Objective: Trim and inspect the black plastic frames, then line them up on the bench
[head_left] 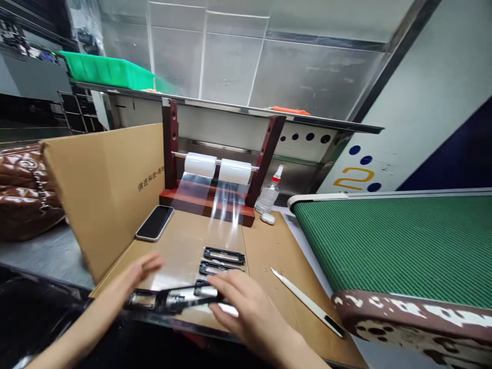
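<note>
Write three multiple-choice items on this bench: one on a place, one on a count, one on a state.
1. Where does the phone lie?
A. On the green conveyor belt
B. On the cardboard, left of the film stand
C. In the green bin

2. How many white film rolls sit on the stand's rod?
A. One
B. Two
C. Four

3. How is the right hand?
A. Fingers spread over the black frame parts
B. Gripping the white blade tool
C. Out of view

Answers: 1 B, it rests beside the upright cardboard flap; 2 B, two rolls side by side; 3 A, fingers open over the parts.
</note>
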Available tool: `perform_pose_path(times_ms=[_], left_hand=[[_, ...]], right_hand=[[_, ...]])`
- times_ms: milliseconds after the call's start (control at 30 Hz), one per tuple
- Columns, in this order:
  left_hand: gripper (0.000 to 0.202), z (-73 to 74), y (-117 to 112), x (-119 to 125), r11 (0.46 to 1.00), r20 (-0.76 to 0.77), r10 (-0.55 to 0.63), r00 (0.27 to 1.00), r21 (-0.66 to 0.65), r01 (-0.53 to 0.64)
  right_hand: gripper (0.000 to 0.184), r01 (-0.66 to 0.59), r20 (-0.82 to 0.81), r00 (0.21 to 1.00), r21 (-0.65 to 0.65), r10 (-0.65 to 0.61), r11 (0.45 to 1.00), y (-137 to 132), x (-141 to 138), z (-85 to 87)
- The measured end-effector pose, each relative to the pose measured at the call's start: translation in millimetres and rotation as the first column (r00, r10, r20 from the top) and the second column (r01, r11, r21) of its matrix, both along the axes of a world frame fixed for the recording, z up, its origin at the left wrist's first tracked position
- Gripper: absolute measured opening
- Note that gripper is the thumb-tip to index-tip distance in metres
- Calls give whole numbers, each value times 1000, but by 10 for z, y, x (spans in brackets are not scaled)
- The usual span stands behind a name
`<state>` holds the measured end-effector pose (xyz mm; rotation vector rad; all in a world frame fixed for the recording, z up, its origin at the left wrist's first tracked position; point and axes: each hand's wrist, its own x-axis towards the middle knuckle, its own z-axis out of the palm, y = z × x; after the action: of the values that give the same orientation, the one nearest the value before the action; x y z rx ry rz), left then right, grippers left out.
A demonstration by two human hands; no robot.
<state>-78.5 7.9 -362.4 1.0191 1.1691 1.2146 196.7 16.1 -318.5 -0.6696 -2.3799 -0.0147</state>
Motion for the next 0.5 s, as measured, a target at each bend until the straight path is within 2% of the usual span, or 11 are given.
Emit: perform_pose_path(times_ms=[100,133,200,367,500], left_hand=[[96,162,441,-317,995,-93,56,994,-74,-63],[101,201,557,-395,992,-103,39,994,-113,-51],[99,250,708,-497,982,-80,-43,996,-188,27],[86,232,732,-554,914,20,-273,962,-306,266],[82,183,713,-577,877,44,-366,929,-316,361]], right_hand=[[34,163,-55,984,-74,-167,984,241,-257,-150],[35,189,-44,980,-110,-194,976,304,-360,-210],[36,218,-9,975,-186,-223,958,394,-559,-326],[36,230,47,973,-328,-227,916,458,-818,-499],[38,231,86,973,-382,-214,895,467,-834,-518]])
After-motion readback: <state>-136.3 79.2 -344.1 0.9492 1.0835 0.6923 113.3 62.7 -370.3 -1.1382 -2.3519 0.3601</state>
